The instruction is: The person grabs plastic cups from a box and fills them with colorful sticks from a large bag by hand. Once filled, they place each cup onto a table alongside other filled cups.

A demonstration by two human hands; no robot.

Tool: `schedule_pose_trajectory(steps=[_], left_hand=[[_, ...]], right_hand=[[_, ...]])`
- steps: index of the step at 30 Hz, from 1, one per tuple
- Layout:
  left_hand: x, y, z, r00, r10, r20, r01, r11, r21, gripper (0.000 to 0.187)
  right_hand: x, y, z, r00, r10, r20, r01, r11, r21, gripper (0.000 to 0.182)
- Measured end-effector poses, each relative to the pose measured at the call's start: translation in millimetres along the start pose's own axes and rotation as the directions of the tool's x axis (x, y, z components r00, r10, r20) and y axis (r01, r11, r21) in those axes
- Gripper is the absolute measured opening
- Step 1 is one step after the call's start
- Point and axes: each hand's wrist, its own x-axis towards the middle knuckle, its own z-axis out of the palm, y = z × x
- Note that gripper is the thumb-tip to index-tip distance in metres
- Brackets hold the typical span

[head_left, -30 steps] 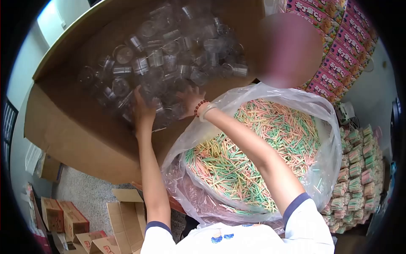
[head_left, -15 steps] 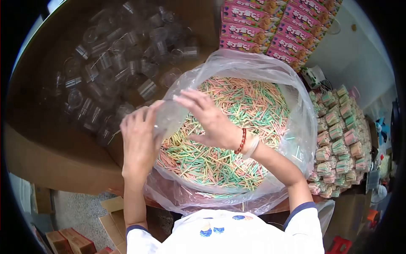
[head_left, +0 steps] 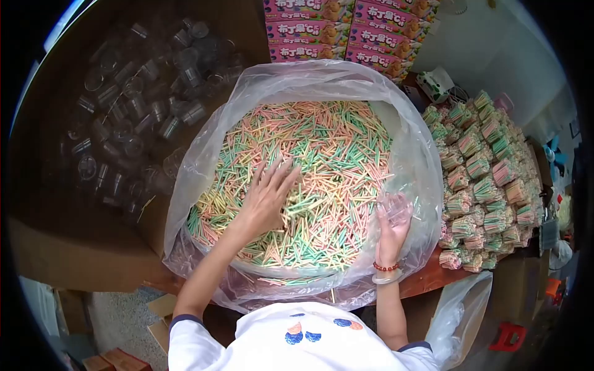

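A large clear plastic bag (head_left: 411,145), its mouth wide open, holds a heap of short pastel sticks (head_left: 328,154) in pink, green and yellow. Over the middle of the heap, my left hand (head_left: 266,201) has its fingers spread; some sticks beside its palm are blurred, and whether it grips any is unclear. My right hand (head_left: 391,238), with a red bead bracelet (head_left: 386,267) at the wrist, is wrapped round a clear plastic cup (head_left: 396,209) at the bag's right side.
On the left, a big cardboard box (head_left: 80,253) contains many clear cups (head_left: 133,86). Pink printed boxes (head_left: 383,37) are stacked behind the bag. Bundled sticks (head_left: 489,179) are piled on the right, near a white and green box (head_left: 435,85).
My hands have moved apart: the left from the bag's left edge onto the sticks, the right to the bag's right side with the cup. The camera view has shifted.
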Motion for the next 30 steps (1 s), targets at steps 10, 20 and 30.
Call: schedule_pose_trajectory(steps=[10,20,30], left_hand=[[35,-15,12,0.949,-0.149,-0.278,0.061,0.951,-0.302,0.064],[-1,7,59,0.936,-0.276,0.219,0.053,-0.504,-0.862,0.053],[22,44,-10,0.803,-0.548,0.234,-0.115,-0.528,-0.841,0.028]], right_hand=[[-21,-7,22,0.962,0.074,0.262,-0.110,0.986,0.125,0.056],[-38,4,63,0.875,0.321,0.364,-0.383,0.917,0.112,0.060],[-29,-6,73,0.883,-0.017,0.470,0.213,0.905,-0.367,0.070]])
